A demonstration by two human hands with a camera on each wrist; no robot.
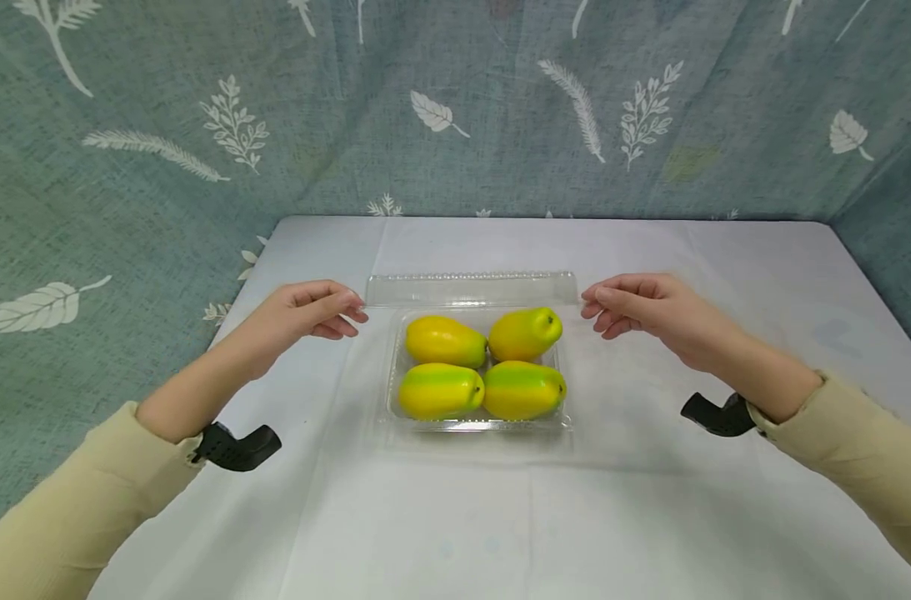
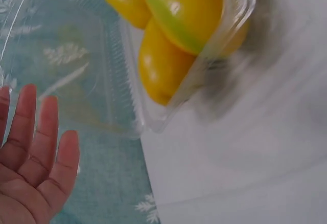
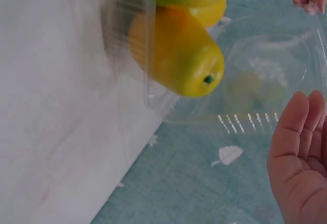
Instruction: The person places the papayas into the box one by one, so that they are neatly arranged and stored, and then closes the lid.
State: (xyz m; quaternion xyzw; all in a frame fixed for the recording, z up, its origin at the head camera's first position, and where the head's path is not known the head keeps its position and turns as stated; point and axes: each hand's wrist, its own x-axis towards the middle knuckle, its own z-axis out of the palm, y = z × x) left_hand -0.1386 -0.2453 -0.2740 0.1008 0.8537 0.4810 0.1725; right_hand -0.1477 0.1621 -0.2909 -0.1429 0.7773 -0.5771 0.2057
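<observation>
A clear plastic clamshell box (image 1: 478,425) rests on the table with several yellow-green papayas (image 1: 525,390) in its base, lying in two rows. Its hinged lid (image 1: 470,290) is raised along the far side. At the lid's left corner, my left hand (image 1: 305,310) pinches the edge between thumb and index finger, the other fingers loosely extended. My right hand (image 1: 646,312) pinches the opposite corner in the same way. The left wrist view shows the see-through lid (image 2: 66,55) beside the left fingers; both thumbs are outside the wrist views.
A white cloth covers the table (image 1: 455,508). Behind it and at both sides hangs a green curtain (image 1: 485,108) with white leaf prints. Each wrist wears a black camera mount (image 1: 241,448), just past a beige sleeve (image 1: 72,508).
</observation>
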